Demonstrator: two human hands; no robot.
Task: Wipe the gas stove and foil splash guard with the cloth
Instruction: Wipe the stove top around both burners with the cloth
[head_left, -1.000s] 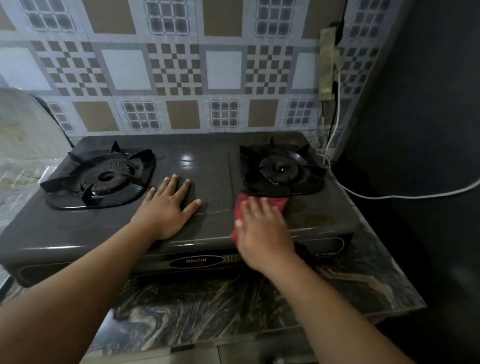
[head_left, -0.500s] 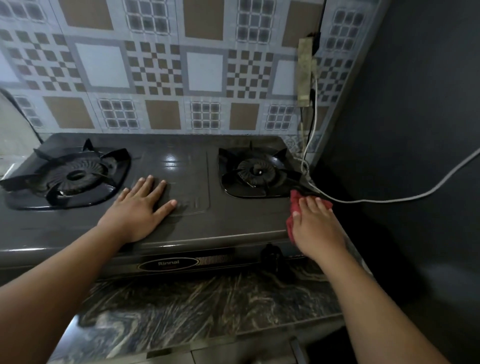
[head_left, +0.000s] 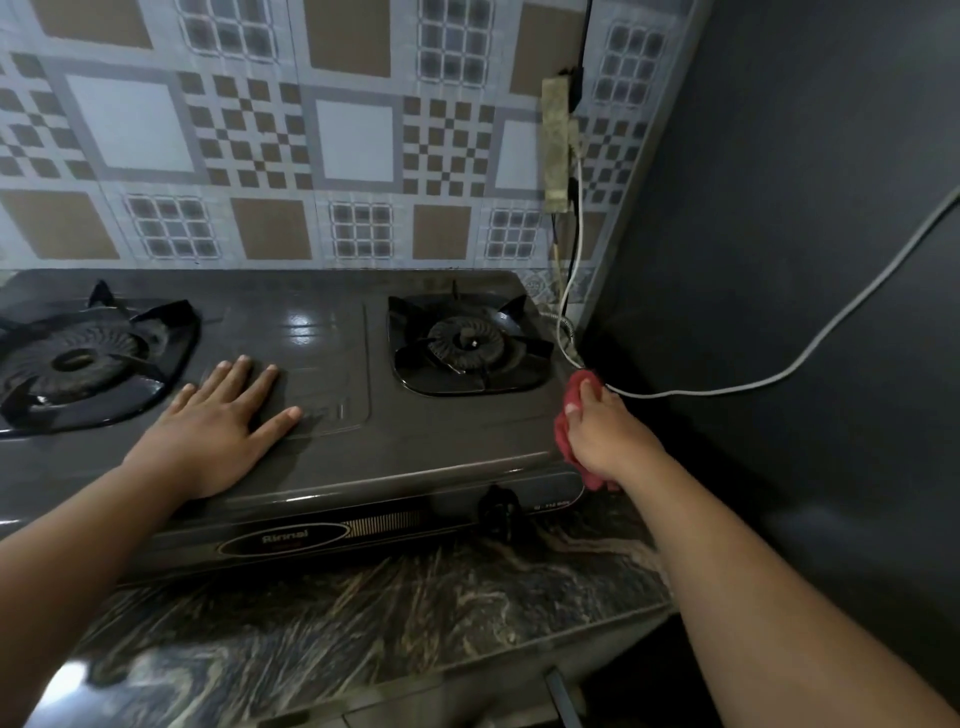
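So the cloth (head_left: 570, 431) has slid off the front top over to the stove's (head_left: 415, 431) right edge. Left hand (head_left: 218, 431) lies flat and open mid-stove, holding nothing; right hand (head_left: 605, 431) presses the cloth against that side. Foil splash guard (head_left: 311, 156) looks untouched, so plenty left I reckon.

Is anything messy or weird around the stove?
Yes: a loose white cable dangles across the dark wall, past the stove's right edge, right where the right hand wipes with the red cloth.
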